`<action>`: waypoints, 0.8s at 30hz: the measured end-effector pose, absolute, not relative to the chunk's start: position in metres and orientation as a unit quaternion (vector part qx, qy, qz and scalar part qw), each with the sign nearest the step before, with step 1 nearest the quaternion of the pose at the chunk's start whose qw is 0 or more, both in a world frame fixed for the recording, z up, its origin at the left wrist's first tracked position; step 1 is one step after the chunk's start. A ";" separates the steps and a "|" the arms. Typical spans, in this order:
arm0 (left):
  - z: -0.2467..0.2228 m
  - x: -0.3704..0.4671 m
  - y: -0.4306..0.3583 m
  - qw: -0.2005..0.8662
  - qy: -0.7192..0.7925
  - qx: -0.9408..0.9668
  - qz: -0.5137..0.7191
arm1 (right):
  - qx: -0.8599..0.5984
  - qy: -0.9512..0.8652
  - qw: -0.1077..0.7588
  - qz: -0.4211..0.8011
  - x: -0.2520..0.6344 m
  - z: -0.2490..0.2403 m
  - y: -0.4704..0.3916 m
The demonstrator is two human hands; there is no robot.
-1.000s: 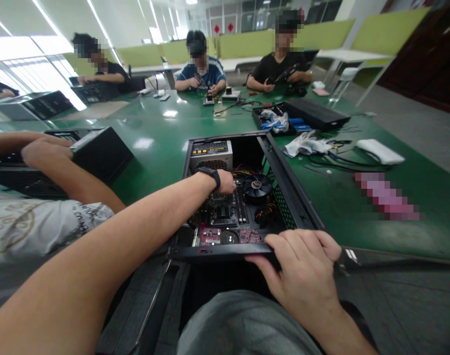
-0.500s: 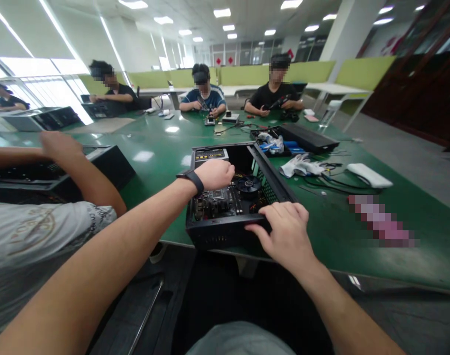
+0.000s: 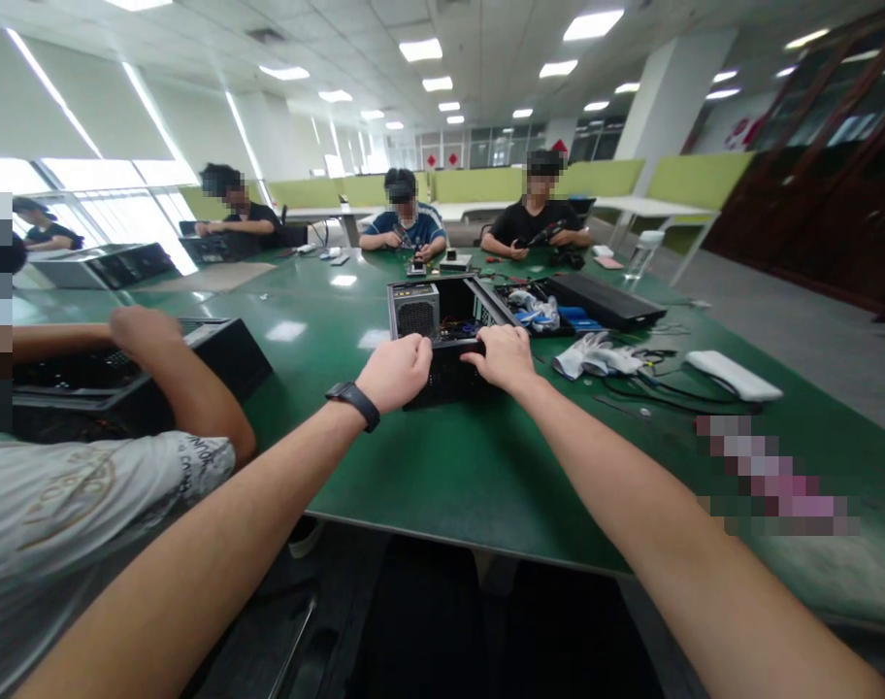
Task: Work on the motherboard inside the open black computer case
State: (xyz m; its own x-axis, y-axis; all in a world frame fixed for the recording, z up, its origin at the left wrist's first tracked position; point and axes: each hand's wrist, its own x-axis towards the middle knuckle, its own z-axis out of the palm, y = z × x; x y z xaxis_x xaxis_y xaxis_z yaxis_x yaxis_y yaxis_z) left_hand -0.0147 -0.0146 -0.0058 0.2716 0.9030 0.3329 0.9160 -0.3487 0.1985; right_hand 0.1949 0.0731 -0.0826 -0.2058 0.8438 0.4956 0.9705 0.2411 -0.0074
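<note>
An open black computer case [image 3: 455, 377] stands on the green table in front of me, its near edge seemingly raised. Inside its far left corner sits a grey power supply [image 3: 417, 313] with a round fan grille; some wires show beside it, while most of the interior is hidden. At the left end of the near edge, my left hand [image 3: 399, 369], with a dark band on the wrist, is closed on the frame. My right hand [image 3: 507, 355] grips the same edge farther right, fingers over the top and thumb on the near side.
Behind the case to the right lies a black tray [image 3: 537, 316] with gloves and blue-handled tools. White gloves [image 3: 595, 354], black cables and a white pouch [image 3: 734, 375] lie right. A co-worker's arm [image 3: 187, 369] reaches over another case [image 3: 231, 354] at left. Several people sit opposite.
The case has moved away from me and its near side appears lifted. My left hand has come from above the interior to the near edge; my right hand has moved forward with the case.
</note>
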 end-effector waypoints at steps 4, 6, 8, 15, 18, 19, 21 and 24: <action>-0.018 -0.017 -0.019 -0.002 -0.563 -0.802 -0.199 | -0.616 -0.753 0.176 -0.152 0.183 -0.076 0.110; -0.024 -0.020 -0.022 -0.012 -0.559 -0.805 -0.200 | -0.622 -0.750 0.166 -0.149 0.179 -0.073 0.123; -0.029 -0.025 -0.025 -0.023 -0.557 -0.805 -0.200 | -0.625 -0.749 0.160 -0.149 0.177 -0.071 0.129; -0.034 -0.038 -0.032 -0.048 -0.558 -0.799 -0.217 | -0.607 -0.759 0.172 -0.161 0.176 -0.074 0.109; -0.030 -0.041 -0.034 -0.058 -0.554 -0.796 -0.236 | -0.596 -0.763 0.189 -0.164 0.173 -0.080 0.086; -0.027 -0.042 -0.036 -0.060 -0.553 -0.795 -0.242 | -0.593 -0.764 0.196 -0.164 0.171 -0.082 0.076; -0.020 -0.042 -0.038 -0.065 -0.552 -0.793 -0.249 | -0.586 -0.765 0.212 -0.164 0.169 -0.085 0.053; -0.005 -0.038 -0.043 -0.074 -0.550 -0.794 -0.249 | -0.574 -0.767 0.235 -0.163 0.169 -0.089 0.010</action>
State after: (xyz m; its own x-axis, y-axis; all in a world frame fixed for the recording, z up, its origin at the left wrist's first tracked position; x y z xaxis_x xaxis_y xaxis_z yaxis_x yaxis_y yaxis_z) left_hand -0.0380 -0.0431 -0.0049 0.2705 0.9100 0.3142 0.8359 -0.3839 0.3923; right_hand 0.1690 0.0102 -0.0891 -0.2295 0.8040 0.5486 0.9577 0.2869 -0.0199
